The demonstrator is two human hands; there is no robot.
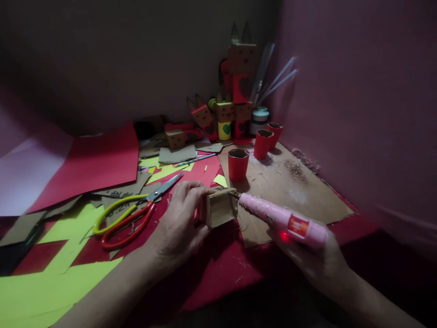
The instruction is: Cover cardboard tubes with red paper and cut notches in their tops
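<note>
A small cardboard box (223,210) with an open side facing me is gripped by my left hand (186,221), fingers closed on its left side. In my right hand (312,259) is a pink hot glue gun (269,209), its red light glowing. The gun's nozzle tip is at the box's upper right corner; whether it touches cannot be made out. Scissors (136,212) with one yellow and one red handle lie left of my left hand, blades partly open. Just beyond the box stands a red cup-shaped paper tube (238,165).
Two more red cups (263,144) stand farther back on a cardboard sheet (297,200) with scraps. Several cardboard animal figures (224,118) stand by the wall, near a jar (260,116). Red paper (99,159) and yellow-green paper (41,296) cover the left.
</note>
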